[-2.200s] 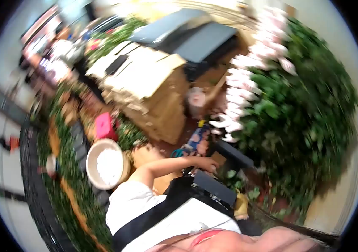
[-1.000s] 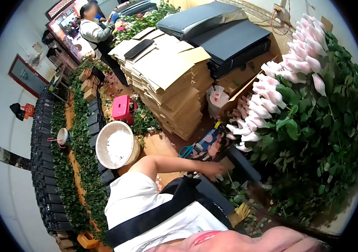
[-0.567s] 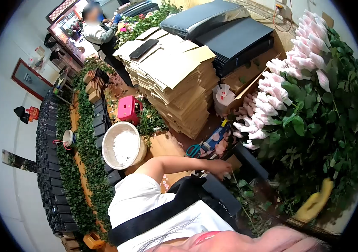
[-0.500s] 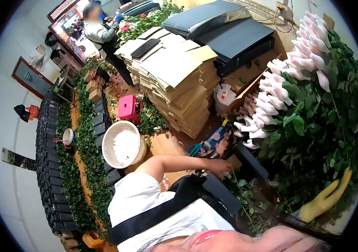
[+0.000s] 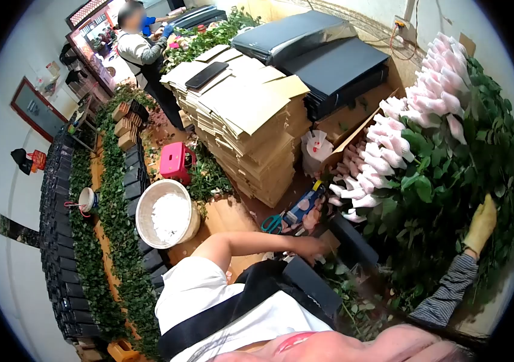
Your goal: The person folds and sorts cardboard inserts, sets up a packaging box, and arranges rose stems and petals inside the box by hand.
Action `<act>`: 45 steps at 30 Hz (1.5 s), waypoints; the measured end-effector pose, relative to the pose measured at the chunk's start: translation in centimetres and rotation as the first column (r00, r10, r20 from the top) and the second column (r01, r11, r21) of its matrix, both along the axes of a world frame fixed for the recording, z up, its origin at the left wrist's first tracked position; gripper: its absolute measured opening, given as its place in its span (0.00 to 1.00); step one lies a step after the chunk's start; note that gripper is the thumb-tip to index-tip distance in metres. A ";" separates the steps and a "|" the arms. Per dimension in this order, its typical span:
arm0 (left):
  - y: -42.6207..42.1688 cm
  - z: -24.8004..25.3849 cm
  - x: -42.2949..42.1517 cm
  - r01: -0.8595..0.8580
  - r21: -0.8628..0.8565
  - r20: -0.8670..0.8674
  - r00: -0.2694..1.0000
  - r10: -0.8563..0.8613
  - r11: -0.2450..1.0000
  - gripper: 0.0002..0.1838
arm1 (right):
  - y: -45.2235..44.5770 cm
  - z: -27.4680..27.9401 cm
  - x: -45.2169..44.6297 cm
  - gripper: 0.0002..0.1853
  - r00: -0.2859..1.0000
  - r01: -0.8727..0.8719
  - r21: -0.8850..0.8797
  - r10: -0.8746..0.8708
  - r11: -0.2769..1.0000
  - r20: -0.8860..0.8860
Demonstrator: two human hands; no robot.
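Observation:
My bare left hand (image 5: pixel 310 248) is at the inner edge of a dark open box (image 5: pixel 353 241), its fingers curled downward; whatever they hold is hidden. My right hand (image 5: pixel 481 228), in a yellow glove with a striped sleeve, reaches to the far right against a large pile of leafy green stems (image 5: pixel 444 241). Its fingers are stretched out and touch the leaves, with nothing visibly held. Pale pink net-wrapped flower heads (image 5: pixel 383 151) line the left side of the pile. Loose leafy stems (image 5: pixel 353 301) lie between my hands.
Teal scissors (image 5: pixel 272 224) lie beside a patterned blue item. Left of them stand a tub of white pieces (image 5: pixel 167 212), a pink stool (image 5: pixel 176 161) and a cardboard stack (image 5: pixel 251 133) with a phone (image 5: pixel 207 75). A person (image 5: pixel 139 48) stands behind. Black sheets (image 5: pixel 329 66) lie at the back.
My gloved right hand has moved from beside the box out to the right and up onto the leafy pile. My left hand has stayed at the box. The view has shifted slightly.

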State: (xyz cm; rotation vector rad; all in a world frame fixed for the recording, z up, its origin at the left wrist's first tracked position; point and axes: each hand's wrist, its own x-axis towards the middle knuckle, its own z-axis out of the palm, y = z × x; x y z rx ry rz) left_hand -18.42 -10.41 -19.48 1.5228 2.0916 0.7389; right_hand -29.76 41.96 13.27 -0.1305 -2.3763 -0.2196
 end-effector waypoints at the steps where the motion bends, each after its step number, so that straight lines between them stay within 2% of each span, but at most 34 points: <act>1: 0.0 0.6 -0.2 -0.006 -0.031 0.004 1.000 0.007 0.999 0.38 | -2.7 3.0 2.0 0.22 0.997 -0.009 -0.120 0.018 0.993 0.079; 3: 0.1 0.8 -0.1 -0.014 -0.059 0.009 1.000 0.014 0.998 0.39 | -10.1 7.0 7.2 0.23 0.998 0.005 -0.083 -0.010 0.997 -0.066; 5: 0.1 0.1 -0.3 0.021 -0.044 -0.016 1.000 -0.021 0.999 0.41 | -16.8 10.2 12.5 0.23 0.975 -0.064 0.036 0.070 0.997 -0.210; 8: 0.0 -0.5 0.0 -0.079 0.099 0.048 0.996 0.074 0.992 0.38 | -17.9 8.4 18.6 0.21 0.973 -0.209 -0.195 0.185 0.958 -0.135; 9: 0.3 -1.6 -0.1 -0.086 0.059 0.063 0.995 0.082 0.995 0.39 | -18.9 6.5 20.0 0.20 0.983 0.040 -0.489 0.054 0.871 0.177; 10: 0.5 -1.0 -0.1 -0.071 0.025 0.072 0.995 0.069 0.997 0.40 | -19.9 3.8 21.2 0.19 0.876 0.352 -0.656 0.012 0.668 0.483; 11: 0.3 0.1 -0.4 -0.059 -0.015 0.072 0.996 0.060 0.998 0.40 | -20.9 0.4 22.8 0.18 0.821 0.075 -0.485 0.222 0.872 0.526; 12: 0.0 0.5 -0.2 -0.059 0.182 0.023 0.998 0.056 0.981 0.38 | -21.9 -2.9 24.5 0.17 0.731 -0.275 -0.303 0.403 0.913 0.550; 13: 0.2 5.3 -0.3 -0.061 0.218 -0.025 0.997 0.068 0.974 0.33 | -23.0 -7.0 25.2 0.20 0.709 -0.298 -0.401 0.482 0.866 0.515; 14: -0.1 3.2 0.0 -0.061 0.182 -0.005 0.998 0.063 0.981 0.30 | -22.6 -12.9 26.1 0.22 0.664 -0.204 -0.383 0.415 0.901 0.621; 15: -0.1 1.0 0.4 -0.062 0.149 0.017 0.998 0.060 0.987 0.27 | -21.0 -20.1 27.8 0.23 0.659 -0.152 -0.509 0.471 0.847 0.586; 16: 0.3 3.8 0.2 0.040 -0.101 -0.033 0.999 -0.043 0.994 0.19 | -20.6 -24.8 29.0 0.21 0.621 -0.068 -0.435 0.379 0.898 0.686; 17: 0.5 3.3 -0.2 0.026 -0.109 -0.037 0.999 -0.030 0.994 0.19 | -18.2 -32.4 30.6 0.21 0.570 0.145 -0.517 0.356 0.844 0.740; 19: 0.8 0.3 -0.6 0.131 -0.228 -0.142 0.976 -0.166 0.965 0.12 | -20.0 -31.6 30.3 0.21 0.592 0.132 -0.381 0.235 0.915 0.771; 20: 0.4 -0.8 0.0 0.008 0.105 -0.188 0.982 0.012 0.994 0.10 | -20.6 -30.9 29.8 0.21 0.598 0.124 -0.326 0.191 0.937 0.779; 21: 0.8 0.2 -0.3 0.099 0.000 -0.267 0.959 -0.095 0.995 0.08 | -21.0 -29.8 29.9 0.20 0.596 0.142 -0.263 0.130 0.954 0.792; 22: 1.3 1.1 -0.2 0.121 -0.108 -0.309 0.939 -0.149 0.987 0.09 | -20.2 -31.6 30.2 0.19 0.682 0.088 -0.280 0.147 0.956 0.717; 23: 1.4 -1.4 0.0 0.070 -0.017 -0.345 0.936 -0.071 0.997 0.12 | -19.5 -33.3 30.9 0.19 0.763 0.071 -0.285 0.132 0.956 0.633; 24: 1.3 -1.3 0.4 -0.025 0.065 -0.247 0.968 0.041 0.998 0.15 | -20.1 -32.1 30.8 0.17 0.768 0.098 -0.296 0.116 0.950 0.629; 25: 1.4 -0.8 0.7 -0.077 0.018 -0.229 0.970 0.079 0.997 0.16 | -19.9 -33.0 30.8 0.15 0.884 -0.012 -0.330 0.164 0.944 0.437; 26: 1.7 2.2 1.2 -0.110 -0.076 -0.266 0.960 0.086 0.991 0.13 | -20.3 -31.8 30.4 0.12 0.883 -0.029 -0.372 0.198 0.928 0.425; 27: 1.7 -0.4 0.1 0.000 -0.034 -0.317 0.948 -0.010 0.999 0.11 | -21.3 -29.3 30.0 0.09 0.862 0.061 -0.319 0.111 0.946 0.495; 28: 2.1 -0.8 -0.1 -0.070 0.096 -0.277 0.956 0.094 0.993 0.09 | -21.3 -31.0 30.0 0.07 0.765 0.142 -0.211 0.028 0.967 0.644; 29: 3.0 2.2 0.0 -0.047 0.036 -0.296 0.954 0.055 0.998 0.10 | -22.1 -28.0 29.2 0.06 0.607 0.219 -0.129 -0.032 0.967 0.794; 30: 2.9 4.2 0.4 0.080 0.077 -0.522 0.853 -0.028 0.994 0.11 | -22.2 -30.9 28.8 0.05 0.688 0.281 -0.077 -0.144 0.957 0.711; 32: 2.7 4.2 0.4 0.066 0.067 -0.485 0.874 -0.025 0.996 0.16 | -22.5 -30.5 28.1 0.06 0.885 0.223 -0.160 -0.131 0.962 0.447; 33: 2.4 4.5 0.3 0.049 0.096 -0.428 0.904 -0.003 0.994 0.18 | -22.5 -29.7 28.5 0.08 0.793 0.226 -0.247 -0.031 0.942 0.608; 34: 1.6 3.4 -0.2 0.061 0.080 -0.419 0.908 -0.022 0.995 0.18 | -22.9 -31.6 29.3 0.09 0.908 0.165 -0.325 -0.015 0.931 0.418; 36: 1.5 2.9 -0.3 0.049 -0.015 -0.367 0.929 -0.052 0.999 0.19 | -23.1 -32.3 30.3 0.14 0.859 0.245 -0.452 0.024 0.857 0.512; 37: 2.0 3.1 -0.3 0.040 -0.001 -0.370 0.928 -0.038 0.999 0.19 | -23.1 -32.0 30.4 0.15 0.842 0.232 -0.459 0.060 0.858 0.537; 40: 1.4 3.2 -0.1 0.008 -0.048 -0.352 0.936 -0.024 0.999 0.19 | -23.4 -31.5 31.7 0.19 0.964 0.063 -0.363 0.037 0.930 0.263; 41: 1.3 3.0 0.0 0.002 -0.053 -0.346 0.938 -0.020 0.999 0.19 | -23.2 -31.4 31.8 0.19 0.965 0.050 -0.355 0.046 0.934 0.258; 43: 1.3 2.8 -0.1 -0.027 -0.056 -0.344 0.939 0.006 0.998 0.19 | -23.2 -30.7 31.2 0.19 0.846 0.263 -0.494 0.048 0.829 0.531; 45: 1.1 2.9 -0.1 -0.003 0.004 -0.319 0.948 0.004 1.000 0.26 | -23.4 -30.5 30.8 0.19 0.799 0.336 -0.523 0.057 0.784 0.598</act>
